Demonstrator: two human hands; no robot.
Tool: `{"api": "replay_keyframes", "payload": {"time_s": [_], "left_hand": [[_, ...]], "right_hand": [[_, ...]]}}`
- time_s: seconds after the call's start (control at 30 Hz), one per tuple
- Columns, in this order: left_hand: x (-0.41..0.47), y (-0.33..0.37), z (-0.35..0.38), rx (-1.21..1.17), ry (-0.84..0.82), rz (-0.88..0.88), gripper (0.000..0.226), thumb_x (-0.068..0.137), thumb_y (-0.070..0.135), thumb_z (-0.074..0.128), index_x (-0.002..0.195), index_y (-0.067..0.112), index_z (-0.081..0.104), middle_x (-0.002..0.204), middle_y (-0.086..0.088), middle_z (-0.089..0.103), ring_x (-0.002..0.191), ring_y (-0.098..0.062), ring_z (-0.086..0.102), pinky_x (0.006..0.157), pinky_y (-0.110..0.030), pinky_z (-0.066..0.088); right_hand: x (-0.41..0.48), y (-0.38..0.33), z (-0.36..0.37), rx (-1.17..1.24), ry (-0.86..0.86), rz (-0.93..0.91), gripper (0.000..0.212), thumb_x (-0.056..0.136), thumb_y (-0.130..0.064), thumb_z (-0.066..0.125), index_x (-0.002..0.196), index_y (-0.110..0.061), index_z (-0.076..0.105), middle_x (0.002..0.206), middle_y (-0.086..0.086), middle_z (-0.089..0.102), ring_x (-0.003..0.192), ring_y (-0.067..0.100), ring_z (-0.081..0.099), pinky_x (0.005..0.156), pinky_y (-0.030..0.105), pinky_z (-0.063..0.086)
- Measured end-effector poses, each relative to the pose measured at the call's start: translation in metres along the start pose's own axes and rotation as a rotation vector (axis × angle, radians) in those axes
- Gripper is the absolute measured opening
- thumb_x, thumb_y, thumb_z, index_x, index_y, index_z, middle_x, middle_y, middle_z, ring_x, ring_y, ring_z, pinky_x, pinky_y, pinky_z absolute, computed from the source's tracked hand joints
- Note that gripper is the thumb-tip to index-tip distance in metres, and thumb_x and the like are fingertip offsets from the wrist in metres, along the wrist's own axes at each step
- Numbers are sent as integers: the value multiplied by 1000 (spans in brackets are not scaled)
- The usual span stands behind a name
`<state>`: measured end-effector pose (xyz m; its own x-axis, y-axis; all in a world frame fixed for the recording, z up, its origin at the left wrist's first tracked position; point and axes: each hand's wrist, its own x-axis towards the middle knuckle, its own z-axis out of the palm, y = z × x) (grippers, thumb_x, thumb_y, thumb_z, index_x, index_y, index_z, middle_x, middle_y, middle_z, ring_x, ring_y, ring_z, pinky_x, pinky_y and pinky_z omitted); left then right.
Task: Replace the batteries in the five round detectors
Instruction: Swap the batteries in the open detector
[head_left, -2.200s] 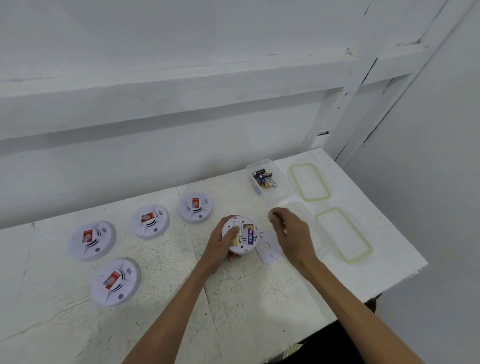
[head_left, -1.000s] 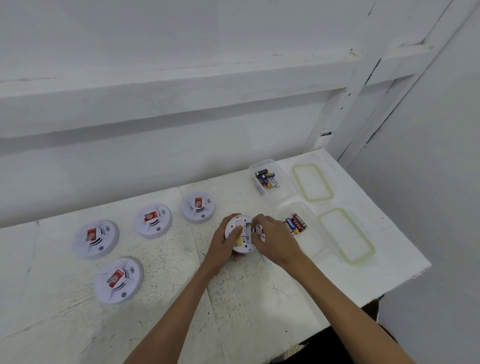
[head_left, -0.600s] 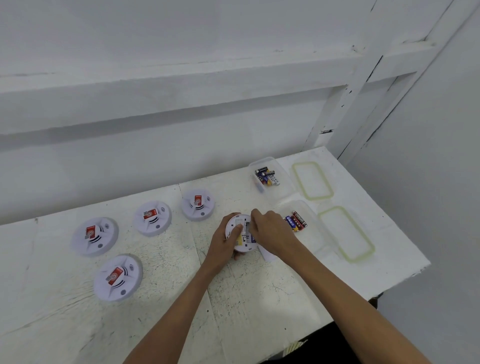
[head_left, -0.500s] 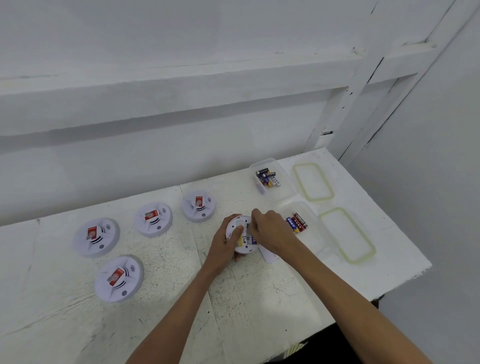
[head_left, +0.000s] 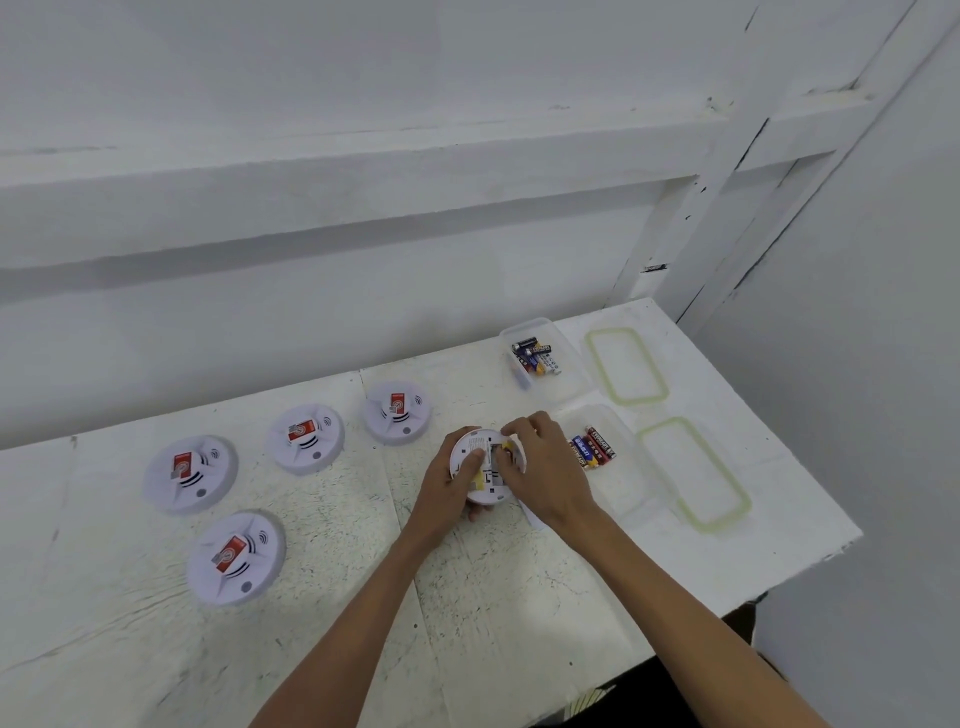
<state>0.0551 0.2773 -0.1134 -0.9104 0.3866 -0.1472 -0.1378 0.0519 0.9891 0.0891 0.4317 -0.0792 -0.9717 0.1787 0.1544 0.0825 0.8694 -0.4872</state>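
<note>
One round white detector (head_left: 474, 446) lies face down at the table's middle, its battery compartment exposed. My left hand (head_left: 448, 486) grips its left rim, thumb on the back. My right hand (head_left: 545, 467) reaches over from the right, and its curled fingertips pinch a battery (head_left: 497, 456) at the compartment. A yellow battery (head_left: 487, 486) sits lower in the compartment. Another detector (head_left: 397, 410) lies face up just left, two more (head_left: 305, 438) (head_left: 190, 473) beyond it, and one (head_left: 236, 556) nearer me.
A clear container (head_left: 524, 325) with several batteries (head_left: 535, 356) stands at the back right. A nearer container (head_left: 631, 493) holds several red and blue batteries (head_left: 592, 447). Two green-rimmed lids (head_left: 626, 371) (head_left: 693, 473) lie further right. The detector's cover (head_left: 532, 519) peeks out under my right wrist.
My right hand came back from the nearer container to the detector's compartment and has worked there with small finger shifts. My left hand has kept holding the detector.
</note>
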Motion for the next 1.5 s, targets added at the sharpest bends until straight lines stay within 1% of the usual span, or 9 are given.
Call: {"api": "replay_keyframes", "payload": {"time_s": [0.13,0.23,0.37,0.5,0.7,0.93,1.1,1.4,1.5], "left_hand": [[-2,4,0,-27,16,-17,22,110,27,50,127,39,56,97,5,77,71,-32,75,43,-29,53],[-3,6,1,-16,14,-40,22,110,25,48,124,40,54,93,13,77,66,-18,73,44,-28,52],[-2,4,-1,-18,6,-34,22,110,25,50,126,39,55,99,22,75,72,-4,73,54,-33,55],[-2,1,-2,-44,8,-52,22,110,29,51,128,39,56,100,7,77,70,-18,73,46,-30,51],[0,-2,-1,-59,5,-50,25,110,29,50,134,31,56,101,2,77,65,-25,72,45,-30,51],[0,-4,-1,-87,-4,-50,25,110,28,50,135,29,56,98,-6,77,63,-30,70,43,-28,48],[0,-4,-1,-91,-5,-53,26,110,29,49,135,27,56,99,-6,77,64,-30,70,43,-27,49],[0,-4,-1,-77,4,-60,23,110,28,49,130,36,56,99,1,78,64,-28,71,44,-28,49],[1,-3,-2,-82,22,-81,24,110,26,49,132,35,55,102,10,78,70,-23,74,54,-38,56]], "right_hand": [[-2,-7,-3,71,8,15,13,94,-25,62,101,-14,60,97,1,59,83,17,54,68,23,43],[-2,-8,-15,254,45,117,12,92,-23,66,100,-20,58,83,-7,64,69,6,60,59,15,45],[4,13,-38,432,259,262,16,92,-12,67,107,-16,69,85,-2,73,73,-1,68,65,8,49],[-1,48,-50,364,364,307,17,89,-1,64,98,-14,68,93,2,73,81,5,69,72,21,57],[-13,86,-52,128,327,329,12,89,-4,65,95,-12,72,102,-1,66,82,13,67,82,37,58],[-23,93,-51,-125,242,361,12,94,-14,64,95,-19,74,104,-6,71,80,21,65,62,33,49],[-19,93,-50,-274,147,348,16,96,-17,60,100,-16,76,106,-4,74,87,25,66,65,34,50],[-4,83,-46,-65,285,308,17,94,-10,60,102,-16,73,111,-4,70,71,19,65,63,29,47],[15,76,-45,6,281,264,18,93,-6,60,102,-14,73,108,-2,70,67,16,61,64,30,50]]}}
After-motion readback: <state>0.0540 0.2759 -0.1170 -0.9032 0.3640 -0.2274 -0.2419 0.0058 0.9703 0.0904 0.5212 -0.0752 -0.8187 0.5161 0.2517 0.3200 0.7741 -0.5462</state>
